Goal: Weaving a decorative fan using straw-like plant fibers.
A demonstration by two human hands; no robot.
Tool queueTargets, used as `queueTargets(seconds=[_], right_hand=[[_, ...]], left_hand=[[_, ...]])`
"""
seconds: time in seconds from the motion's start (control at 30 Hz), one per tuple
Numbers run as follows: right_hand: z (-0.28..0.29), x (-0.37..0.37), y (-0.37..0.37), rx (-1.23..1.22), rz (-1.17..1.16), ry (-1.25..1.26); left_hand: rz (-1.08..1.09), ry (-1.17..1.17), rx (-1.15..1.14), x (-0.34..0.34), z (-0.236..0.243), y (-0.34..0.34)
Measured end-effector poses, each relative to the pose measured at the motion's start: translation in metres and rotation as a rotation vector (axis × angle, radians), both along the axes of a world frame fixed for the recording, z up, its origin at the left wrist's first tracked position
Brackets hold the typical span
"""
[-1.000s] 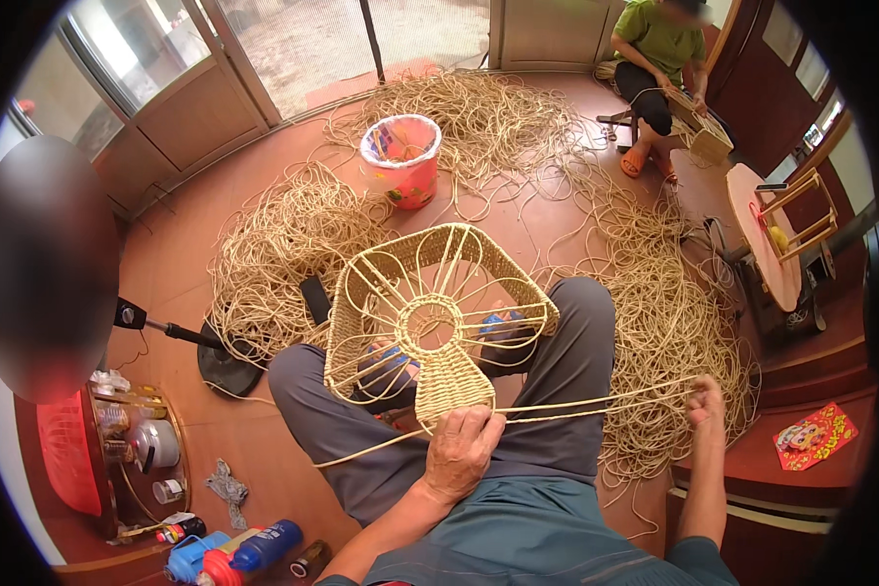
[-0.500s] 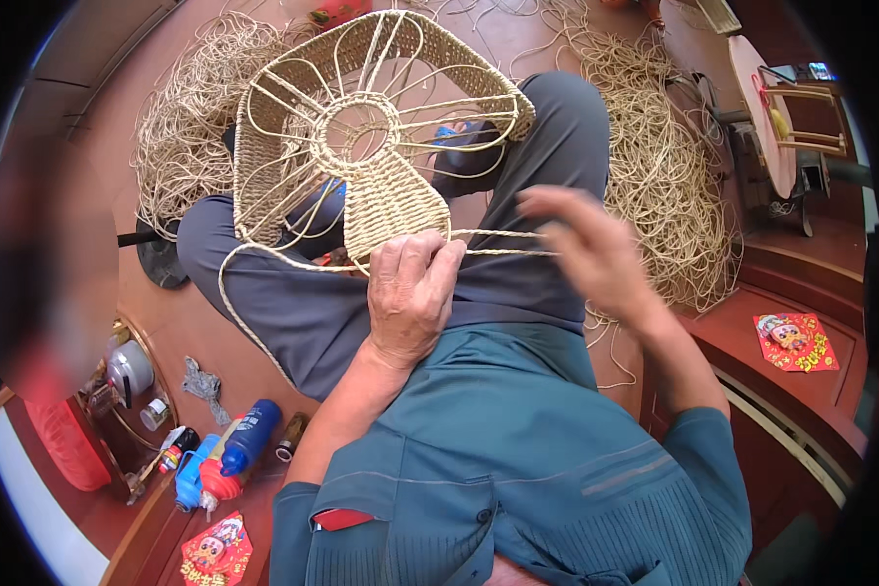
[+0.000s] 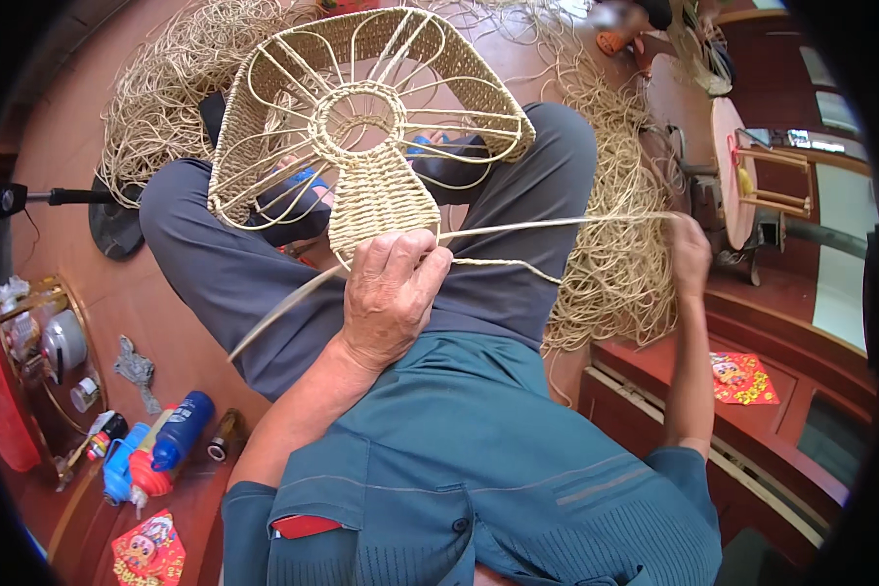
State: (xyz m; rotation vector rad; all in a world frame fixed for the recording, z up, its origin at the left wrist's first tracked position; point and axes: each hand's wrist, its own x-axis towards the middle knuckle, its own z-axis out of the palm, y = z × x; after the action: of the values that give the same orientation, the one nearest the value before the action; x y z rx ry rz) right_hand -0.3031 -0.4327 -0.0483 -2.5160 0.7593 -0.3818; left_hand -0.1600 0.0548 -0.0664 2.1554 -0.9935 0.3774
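A half-woven straw-coloured basket with a wire frame and a round central ring rests over my lap, tilted between my knees. My left hand is closed on the lower edge of its woven panel, covering part of that edge. Out to the right, my right hand is closed on a straw cord, pulled taut from the panel. A second, twisted cord end hangs loose below it across my thigh. Left of my left hand, another stretch of cord shows blurred.
Big heaps of loose straw cord lie at the left and right on the floor. Bottles, including a blue one, stand at the lower left near a grey kettle. A wooden bench runs along the right.
My right hand has swung far out to the right, drawing the cord with it. The cord on the left has swept into a blur. My left hand keeps its hold on the panel.
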Motion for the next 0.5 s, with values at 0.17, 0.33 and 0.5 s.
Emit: queueTargets(seconds=[0.17,0.33,0.5], right_hand=[[0.101,-0.191,-0.258,-0.394,-1.185,0.606],[0.041,0.031,0.013,-0.024,-0.015,-0.191],[0.048,0.087,0.25,0.214,0.6,-0.017]], left_hand=[[-0.053,0.044,-0.105,0.004,-0.008,-0.004],[-0.008,0.014,-0.012,0.001,-0.001,0.002],[0.003,0.055,-0.1,0.001,0.0,-0.008]])
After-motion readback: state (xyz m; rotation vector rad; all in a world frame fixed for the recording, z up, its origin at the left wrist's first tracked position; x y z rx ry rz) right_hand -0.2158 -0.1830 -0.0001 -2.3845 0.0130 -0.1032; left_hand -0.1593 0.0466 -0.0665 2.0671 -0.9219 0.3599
